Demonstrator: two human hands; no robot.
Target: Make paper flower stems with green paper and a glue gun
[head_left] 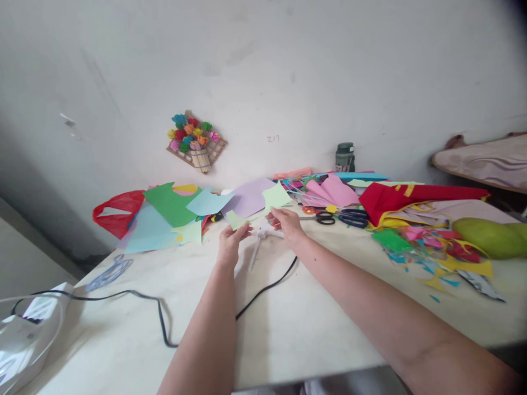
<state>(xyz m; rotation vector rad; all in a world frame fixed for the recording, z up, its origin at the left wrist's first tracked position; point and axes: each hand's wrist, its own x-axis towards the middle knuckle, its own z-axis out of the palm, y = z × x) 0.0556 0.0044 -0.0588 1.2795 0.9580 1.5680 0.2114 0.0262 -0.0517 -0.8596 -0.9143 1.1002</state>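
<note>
Both my hands are over the middle of the table. My left hand (230,242) pinches the left end of an irregularly cut piece of pale green paper (276,196) between thumb and fingers. The same paper's larger right part is pinched by my right hand (287,224); whether it is one piece or two I cannot fully tell. Just beneath my hands lies a white glue gun (268,232), partly hidden, with a black cord (267,288) running toward me. Black-handled scissors (325,218) rest right of my right hand, beside dark blue-handled scissors (353,218).
Coloured paper sheets (162,206) and a red plastic bag (119,211) lie at the back left. A power strip (39,323) stands front left. On the right are red cloth (382,200), paper scraps (436,255) and a green fruit (488,237). A bottle (345,158) stands by the wall.
</note>
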